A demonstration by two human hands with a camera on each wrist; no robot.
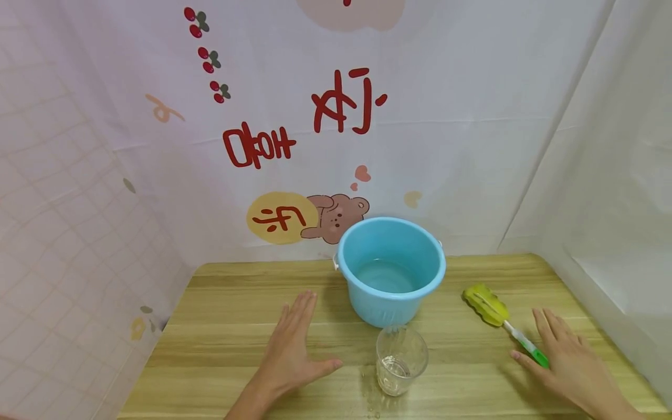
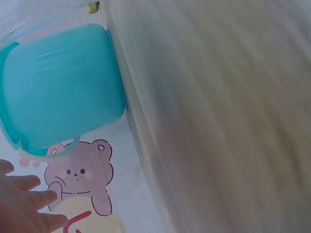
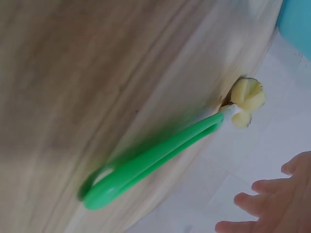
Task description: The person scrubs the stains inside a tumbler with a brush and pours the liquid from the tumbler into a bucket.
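Two hands are observed, one at each side of the lower frame. The left hand, lower centre-left, is held with fingers extended and thumb spread towards one clear cup; nothing is gripped, and the cup is not touched. The right hand, lower right, is likewise held with fingers extended and nothing gripped. It is positioned beside the green handle of one brush; in the right wrist view the fingers are seen apart from the handle.

The brush is laid flat at the right of the frame, its single yellow-green sponge head pointed to the upper left. One light-blue bucket is stood upright right of centre, with clear liquid seen inside. The cup is placed in front of it, lower in the frame, and a little clear liquid is contained at its bottom. Several droplets are noted on the one wood-grain table, just beside the cup. On the white backdrop, one bear and three pairs of cherries are printed.
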